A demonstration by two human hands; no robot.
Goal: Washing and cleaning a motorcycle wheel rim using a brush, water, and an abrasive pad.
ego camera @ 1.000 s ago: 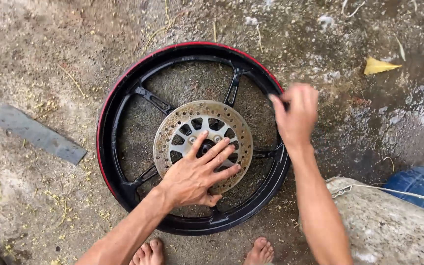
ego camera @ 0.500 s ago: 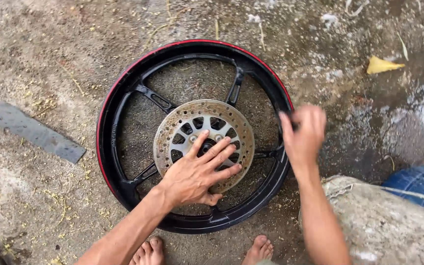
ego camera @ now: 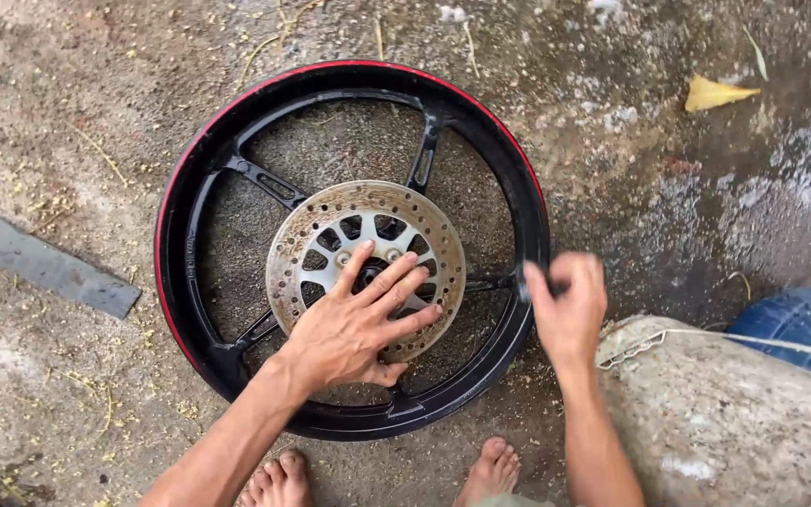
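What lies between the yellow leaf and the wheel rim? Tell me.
In the head view, only bare, damp concrete ground with scattered grit and pale flecks separates the yellow leaf from the black wheel rim. No tool or part lies there.

The centre hub of the rusty perforated brake disc (ego camera: 365, 268) is covered by the spread left hand (ego camera: 354, 329). The right hand (ego camera: 567, 305) is blurred, so its grip cannot be judged. The blue plastic drum (ego camera: 804, 329) is cut off at the right edge.
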